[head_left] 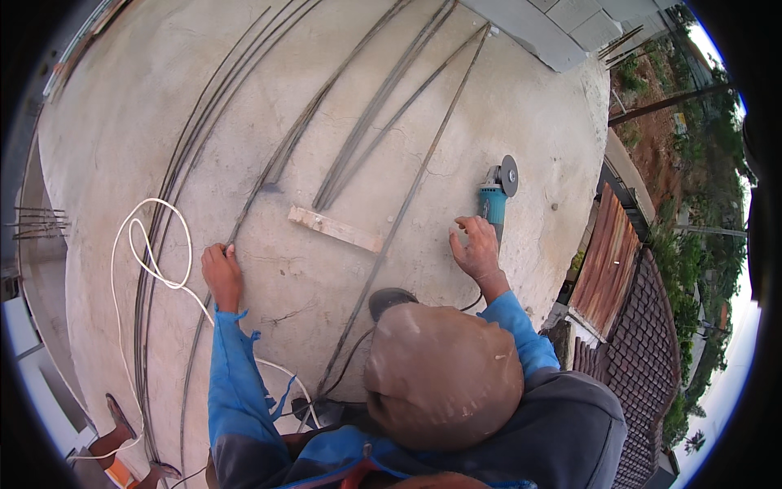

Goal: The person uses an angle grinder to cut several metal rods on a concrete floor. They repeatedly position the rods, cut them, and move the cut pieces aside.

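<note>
My left hand is closed at a long steel rod lying on the concrete slab, its fingers curled and its thumb near the bar. My right hand hovers with bent fingers apart beside the body of a teal angle grinder, holding nothing that I can see. The grinder rests on the slab with its dark cutting disc on the far side. Between my hands a narrow block lies on the floor, beneath or against another rod.
More steel rods lie lengthwise across the slab. A white cable loops at the left. Another person's sandalled feet stand at lower left. My bent knee is in front; the slab's edge drops toward tiled roofs at right.
</note>
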A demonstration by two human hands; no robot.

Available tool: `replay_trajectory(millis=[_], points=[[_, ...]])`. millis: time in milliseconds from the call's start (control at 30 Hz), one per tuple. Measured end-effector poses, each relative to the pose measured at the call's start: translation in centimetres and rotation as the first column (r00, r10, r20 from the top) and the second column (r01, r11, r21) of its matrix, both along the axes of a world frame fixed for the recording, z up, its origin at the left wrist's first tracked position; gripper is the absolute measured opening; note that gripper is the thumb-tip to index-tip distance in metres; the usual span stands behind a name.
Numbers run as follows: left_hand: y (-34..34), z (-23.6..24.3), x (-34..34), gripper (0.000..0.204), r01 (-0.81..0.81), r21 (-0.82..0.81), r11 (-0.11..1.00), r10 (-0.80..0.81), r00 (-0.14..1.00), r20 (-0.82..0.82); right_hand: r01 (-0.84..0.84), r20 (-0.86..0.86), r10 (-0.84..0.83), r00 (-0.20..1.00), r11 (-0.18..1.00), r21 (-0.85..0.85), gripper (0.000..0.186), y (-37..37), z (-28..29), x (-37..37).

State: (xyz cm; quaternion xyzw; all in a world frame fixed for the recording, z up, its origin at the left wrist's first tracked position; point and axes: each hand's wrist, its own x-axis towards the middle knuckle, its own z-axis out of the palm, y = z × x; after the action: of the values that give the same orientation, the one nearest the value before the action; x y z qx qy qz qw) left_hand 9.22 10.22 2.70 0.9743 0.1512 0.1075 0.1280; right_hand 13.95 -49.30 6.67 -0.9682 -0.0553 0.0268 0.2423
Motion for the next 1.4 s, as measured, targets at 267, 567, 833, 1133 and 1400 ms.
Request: replay_trajectory(millis=[267, 567, 833, 1133, 1400], points=[[-1.5, 1.7, -1.2, 0.029, 0.029, -0.185, 0.982, -0.025, 0.999, 0.021, -0.307, 0.086, 0.296, 0.951, 0.929, 0.207, 0.062, 9.6, -3.2, -0.5], [-4.0, 3.5, -1.6, 0.025, 0.082, -0.256, 0.963, -0.072, 0.996, 0.048, -0.340, -0.024, 0.343, 0.939, 0.937, 0.074, 0.080, 11.5, -1.1, 0.1], [-7.2, 3.4, -1.2, 0.024, 0.060, -0.312, 0.948, -0.058, 0.998, 0.016, -0.362, -0.001, 0.363, 0.932, 0.929, -0.080, 0.074, 12.0, 0.2, 2.3], [-8.4, 3.7, -0.1, 0.021, 0.097, -0.346, 0.933, -0.080, 0.995, 0.063, -0.338, 0.050, 0.341, 0.939, 0.939, -0.067, 0.055, 12.3, -3.1, 0.2], [-9.1, 4.9, 1.2, 0.022, 0.137, -0.358, 0.923, -0.107, 0.989, 0.104, -0.380, 0.177, 0.394, 0.902, 0.919, -0.108, 0.056, 12.0, -3.9, 0.2]])
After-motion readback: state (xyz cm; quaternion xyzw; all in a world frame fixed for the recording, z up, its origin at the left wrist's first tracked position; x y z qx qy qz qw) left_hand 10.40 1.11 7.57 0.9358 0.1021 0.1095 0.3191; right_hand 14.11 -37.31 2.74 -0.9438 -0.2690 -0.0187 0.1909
